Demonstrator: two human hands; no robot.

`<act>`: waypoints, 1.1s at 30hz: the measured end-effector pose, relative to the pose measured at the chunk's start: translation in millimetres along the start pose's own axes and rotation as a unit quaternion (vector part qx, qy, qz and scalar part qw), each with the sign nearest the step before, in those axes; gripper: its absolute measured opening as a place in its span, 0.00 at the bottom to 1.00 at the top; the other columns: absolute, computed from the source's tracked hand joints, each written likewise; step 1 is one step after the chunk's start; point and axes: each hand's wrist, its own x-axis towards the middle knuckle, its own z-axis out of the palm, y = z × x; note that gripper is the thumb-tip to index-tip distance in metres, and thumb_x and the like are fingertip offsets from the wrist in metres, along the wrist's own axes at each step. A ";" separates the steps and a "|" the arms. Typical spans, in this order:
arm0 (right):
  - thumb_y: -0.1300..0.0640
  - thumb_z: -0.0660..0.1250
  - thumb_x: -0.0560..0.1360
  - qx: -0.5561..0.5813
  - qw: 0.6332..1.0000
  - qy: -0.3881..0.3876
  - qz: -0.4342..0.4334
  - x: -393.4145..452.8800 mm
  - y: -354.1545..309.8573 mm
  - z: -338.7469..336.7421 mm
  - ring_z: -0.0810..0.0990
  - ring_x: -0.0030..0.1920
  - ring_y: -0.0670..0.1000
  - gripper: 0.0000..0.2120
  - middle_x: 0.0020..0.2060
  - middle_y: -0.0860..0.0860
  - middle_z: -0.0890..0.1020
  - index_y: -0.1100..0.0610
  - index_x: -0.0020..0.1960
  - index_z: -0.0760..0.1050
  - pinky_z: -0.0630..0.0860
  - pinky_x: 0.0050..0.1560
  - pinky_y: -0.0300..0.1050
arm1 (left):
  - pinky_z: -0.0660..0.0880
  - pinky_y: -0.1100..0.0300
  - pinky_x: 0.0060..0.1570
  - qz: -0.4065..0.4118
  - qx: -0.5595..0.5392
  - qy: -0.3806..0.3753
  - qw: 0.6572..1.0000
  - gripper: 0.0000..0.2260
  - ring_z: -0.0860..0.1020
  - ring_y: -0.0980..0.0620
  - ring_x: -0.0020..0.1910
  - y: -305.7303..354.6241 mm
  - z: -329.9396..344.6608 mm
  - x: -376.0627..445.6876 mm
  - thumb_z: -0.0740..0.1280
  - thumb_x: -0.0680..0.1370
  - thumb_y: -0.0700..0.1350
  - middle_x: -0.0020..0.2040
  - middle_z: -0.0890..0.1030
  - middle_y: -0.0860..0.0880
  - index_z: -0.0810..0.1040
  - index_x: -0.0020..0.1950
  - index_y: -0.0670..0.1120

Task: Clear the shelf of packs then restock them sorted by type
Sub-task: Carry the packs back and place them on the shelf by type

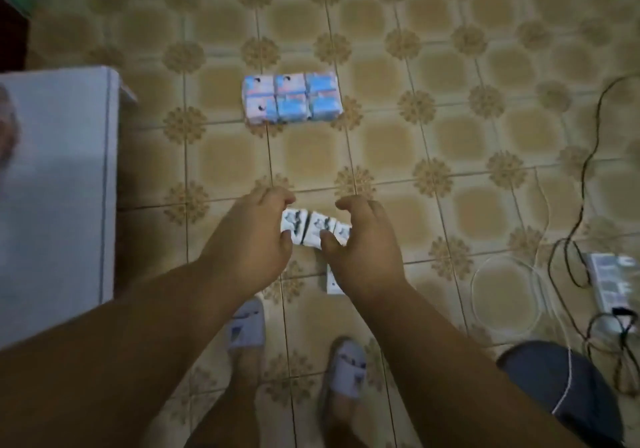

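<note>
Both hands, the left hand [249, 236] and the right hand [360, 243], grip a row of white packs [313, 228] from each end, low in the middle. Blue packs [292, 99] sit together on the floor [450, 129] higher up.

Both forearms are bare, with no sleeves, watch or rings visible. Toward six o'clock, each foot wears a pale slide sandal [246, 326] with a dark printed mark across its wide strap; the other sandal [349, 368] matches.
</note>
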 end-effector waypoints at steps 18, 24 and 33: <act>0.52 0.64 0.77 0.054 0.973 -0.099 0.200 199.0 241.0 316.2 0.75 0.62 0.59 0.26 0.65 0.58 0.73 0.57 0.72 0.63 0.72 0.57 0.47 | 0.75 0.56 0.48 -0.328 -0.266 -0.020 0.906 0.28 0.76 0.48 0.53 -223.0 353.3 176.6 0.70 0.77 0.50 0.62 0.74 0.49 0.65 0.74 0.48; 0.53 0.71 0.72 -0.052 0.972 -0.111 0.199 224.9 244.7 352.2 0.72 0.64 0.62 0.32 0.67 0.61 0.67 0.57 0.69 0.59 0.72 0.56 0.51 | 0.79 0.51 0.53 -0.432 -0.443 0.061 0.784 0.35 0.81 0.46 0.52 -273.9 392.8 195.5 0.79 0.67 0.52 0.61 0.78 0.48 0.70 0.70 0.47; 0.48 0.80 0.65 0.005 0.981 -0.140 0.138 213.7 232.9 347.8 0.78 0.57 0.61 0.31 0.56 0.56 0.76 0.55 0.56 0.64 0.78 0.55 0.59 | 0.80 0.38 0.50 -0.383 -0.497 0.102 0.772 0.16 0.82 0.39 0.50 -267.3 371.3 186.1 0.75 0.66 0.40 0.53 0.80 0.44 0.74 0.47 0.55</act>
